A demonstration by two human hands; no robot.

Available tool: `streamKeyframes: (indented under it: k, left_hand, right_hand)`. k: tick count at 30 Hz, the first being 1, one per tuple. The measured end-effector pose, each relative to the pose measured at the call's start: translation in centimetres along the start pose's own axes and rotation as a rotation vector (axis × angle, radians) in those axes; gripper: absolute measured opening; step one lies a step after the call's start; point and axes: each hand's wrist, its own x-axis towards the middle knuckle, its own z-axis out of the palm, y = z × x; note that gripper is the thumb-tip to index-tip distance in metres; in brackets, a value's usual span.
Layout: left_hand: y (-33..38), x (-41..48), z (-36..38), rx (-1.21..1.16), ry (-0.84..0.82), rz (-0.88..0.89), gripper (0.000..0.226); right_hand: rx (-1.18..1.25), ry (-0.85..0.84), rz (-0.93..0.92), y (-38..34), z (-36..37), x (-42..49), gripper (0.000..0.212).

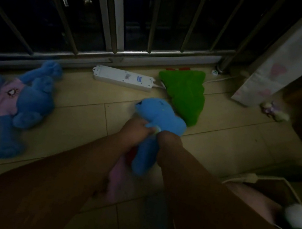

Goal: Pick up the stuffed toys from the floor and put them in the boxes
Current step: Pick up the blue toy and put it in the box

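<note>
A small light-blue stuffed toy point(158, 119) hangs above the tiled floor in the middle of the head view. My left hand point(135, 131) and my right hand point(169, 141) are both closed on its middle, side by side. Behind it lies a green tree-shaped plush point(185, 92) on the floor. A big blue plush in a pink shirt point(27, 102) lies on the floor at the left. At the lower right stands a box point(281, 186) with a white-and-black plush point(300, 217) in it.
A white power strip point(124, 77) with its cable lies by the metal window bars point(111, 19). A pale curtain point(286, 56) hangs at the right, with a small toy point(274, 112) at its foot. Something pink point(118, 180) shows under my arms.
</note>
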Motion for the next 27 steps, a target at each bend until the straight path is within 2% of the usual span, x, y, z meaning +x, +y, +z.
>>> streamKeyframes:
  k: [2,3,4,5,6,7,8,11,14,16,21,24,27]
  left_hand:
    - [1.0,-0.1,-0.4,-0.047,0.047,0.034,0.024]
    - [1.5,-0.2,-0.6,-0.089,0.073,0.040,0.022]
    - [2.0,-0.3,-0.7,-0.132,0.101,0.043,0.019]
    - [2.5,-0.4,-0.9,-0.173,0.133,0.045,0.017]
    - [3.1,-0.5,-1.0,-0.213,0.163,0.046,0.015]
    - [3.7,-0.8,-1.0,-0.247,0.192,0.052,0.014]
    - [4.4,-1.1,-1.0,-0.272,0.219,0.061,0.014]
    - [7.0,-3.4,-1.1,-0.291,0.280,0.103,0.011]
    - [10.6,-7.1,-1.9,-0.283,0.288,0.155,0.009]
    - [13.3,-9.9,-2.6,-0.300,0.298,0.153,0.017]
    - [21.1,-17.2,-4.3,-0.318,0.311,0.164,0.023]
    - [26.8,-21.9,-5.3,-0.361,0.298,0.163,0.029]
    - [33.1,-26.8,-5.9,-0.391,0.286,0.169,0.023]
  right_hand:
    - [-0.018,0.052,-0.054,-1.6,-0.1,-1.7,0.043]
    - [-0.176,0.067,-0.143,-1.6,-0.4,-2.7,0.045]
    - [-0.173,0.081,-0.180,-1.7,-0.4,-3.6,0.040]
    - [-0.054,0.054,-0.206,-1.9,-0.6,-3.8,0.031]
    - [0.012,0.122,-0.232,-2.2,-0.7,-4.6,0.021]
    - [-0.034,0.213,-0.246,-2.4,-1.0,-4.9,0.018]
    - [-0.033,0.252,-0.263,-2.8,-1.4,-5.3,0.020]
    - [-0.171,0.323,-0.463,-3.6,-3.5,-7.5,0.031]
    - [-0.156,0.327,-0.466,-5.2,-5.5,-11.5,0.034]
    - [-0.126,0.316,-0.445,-6.5,-7.0,-14.6,0.036]
    - [-0.118,0.344,-0.374,-10.9,-12.0,-23.3,0.063]
    - [-0.081,0.305,-0.376,-13.7,-15.7,-28.9,0.063]
    - [-0.048,0.263,-0.385,-16.3,-20.0,-34.9,0.061]
